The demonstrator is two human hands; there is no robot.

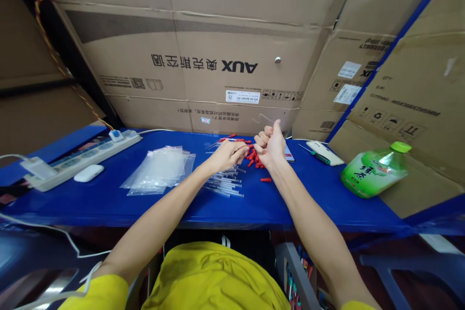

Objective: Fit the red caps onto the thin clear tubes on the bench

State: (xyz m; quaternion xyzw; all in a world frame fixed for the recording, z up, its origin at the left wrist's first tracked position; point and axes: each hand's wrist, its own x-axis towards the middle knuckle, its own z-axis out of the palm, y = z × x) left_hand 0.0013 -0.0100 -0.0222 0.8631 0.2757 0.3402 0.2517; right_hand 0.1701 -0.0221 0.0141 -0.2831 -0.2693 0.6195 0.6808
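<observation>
The left hand [228, 155] and right hand [271, 147] meet over a scatter of red caps [255, 159] at the far middle of the blue surface [109, 198]. A row of clear tubes [225, 185] lies just nearer. The left fingers curl narrow onto the caps; the right fingers fold into a fist, thumb up, and whatever they hold is hidden. Caps and tubes look tiny, light and slick, and the tubes probably brittle, so each is best pinched at its sides. Plastic bags [160, 169] lie to the left, a green bottle [374, 170] to the right.
</observation>
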